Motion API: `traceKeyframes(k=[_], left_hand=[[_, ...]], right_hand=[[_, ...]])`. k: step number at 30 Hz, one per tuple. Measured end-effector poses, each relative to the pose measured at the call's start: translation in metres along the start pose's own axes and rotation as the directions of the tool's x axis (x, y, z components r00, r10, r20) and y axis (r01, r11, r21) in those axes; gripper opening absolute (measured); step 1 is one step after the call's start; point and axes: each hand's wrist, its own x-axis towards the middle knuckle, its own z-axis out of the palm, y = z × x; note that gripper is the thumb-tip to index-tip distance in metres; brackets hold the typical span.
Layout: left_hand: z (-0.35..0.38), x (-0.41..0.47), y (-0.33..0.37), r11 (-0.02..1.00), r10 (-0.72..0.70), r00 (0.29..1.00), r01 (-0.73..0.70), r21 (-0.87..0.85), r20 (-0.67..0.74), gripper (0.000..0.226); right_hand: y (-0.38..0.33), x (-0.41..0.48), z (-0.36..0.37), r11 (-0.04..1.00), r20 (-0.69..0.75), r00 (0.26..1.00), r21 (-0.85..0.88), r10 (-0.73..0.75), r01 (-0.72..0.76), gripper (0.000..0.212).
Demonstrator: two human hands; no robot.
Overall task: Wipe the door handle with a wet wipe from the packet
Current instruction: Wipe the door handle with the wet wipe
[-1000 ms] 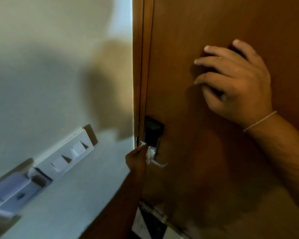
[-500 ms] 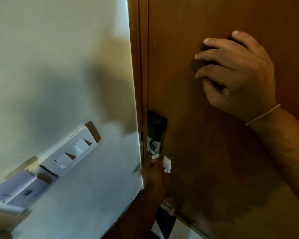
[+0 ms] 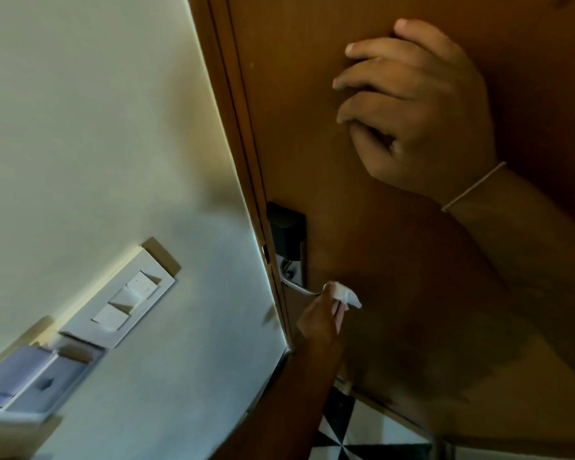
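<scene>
Left hand (image 3: 317, 318) pinches wet wipe (image 3: 344, 293) at free end of door handle (image 3: 299, 287), near door's latch edge. Right hand (image 3: 415, 107), fingers curled, braces door (image 3: 395, 260). Wrap lever fully; wipe underside too.

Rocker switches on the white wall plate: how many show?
2: one white rocker switch in the plate's upper part, another just below-left. The separate card holder further down is blurred; more could hide there.

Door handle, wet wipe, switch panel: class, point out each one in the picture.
door handle (image 3: 297, 288): head view, on the bare metal lever.
wet wipe (image 3: 346, 293): head view, on its bunched white middle.
switch panel (image 3: 127, 300): head view, on its white face.
</scene>
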Motion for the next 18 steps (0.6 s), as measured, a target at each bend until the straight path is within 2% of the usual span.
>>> traceKeyframes(k=[4, 8, 11, 13, 15, 18], left_hand=[[0.017, -0.003, -0.004, 0.999, 0.003, 0.998, -0.006, -0.052, -0.059, 0.022], [0.0, 0.0, -0.01, 0.999, 0.046, 0.993, -0.043, 0.031, -0.106, 0.018], [-0.025, 0.0, -0.015, 0.982, 0.158, 0.976, -0.139, 0.128, -0.148, 0.013], [-0.03, 0.0, -0.011, 0.958, 0.266, 0.928, -0.225, 0.177, -0.26, 0.009], [-0.028, 0.0, -0.001, 0.93, 0.354, 0.89, -0.304, 0.205, -0.288, 0.004], [-0.023, 0.004, 0.012, 0.882, 0.463, 0.836, -0.402, 0.245, -0.293, 0.016]], right_hand=[[0.0, 0.002, 0.0, 1.0, 0.016, 1.0, 0.019, 0.019, -0.019, 0.028], [0.001, 0.0, 0.001, 1.0, -0.02, 1.0, 0.023, 0.02, -0.02, 0.028], [-0.001, -0.001, 0.002, 1.0, -0.064, 0.998, 0.021, 0.011, -0.009, 0.029], [-0.001, 0.0, 0.003, 1.0, -0.079, 0.997, 0.021, 0.002, -0.001, 0.028], [-0.001, 0.001, 0.003, 1.0, -0.085, 0.996, 0.016, -0.007, 0.008, 0.028], [-0.001, 0.001, 0.001, 1.0, -0.084, 0.996, 0.011, -0.013, 0.014, 0.028]])
